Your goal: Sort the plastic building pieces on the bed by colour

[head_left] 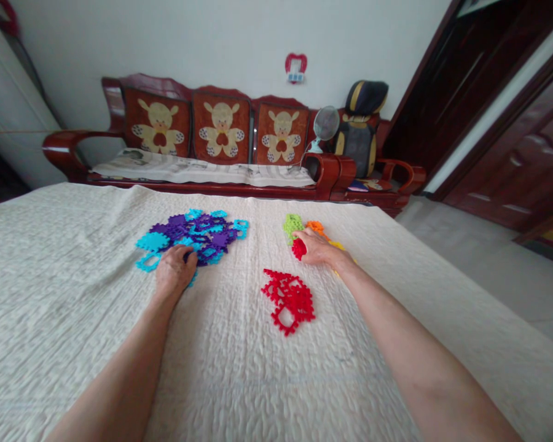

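Note:
Flat plastic puzzle pieces lie sorted by colour on a cream quilted bedspread. My left hand rests with curled fingers on the near edge of a blue and purple pile; what its fingers hold is hidden. My right hand is closed on a red piece, just in front of green pieces and orange pieces. Yellow pieces peek out beside its wrist. A red pile lies nearer to me, between my forearms.
A dark red wooden sofa with bear-print cushions stands against the wall beyond the bed. A small fan and a backpack sit at its right end. Dark wooden doors and tiled floor lie to the right.

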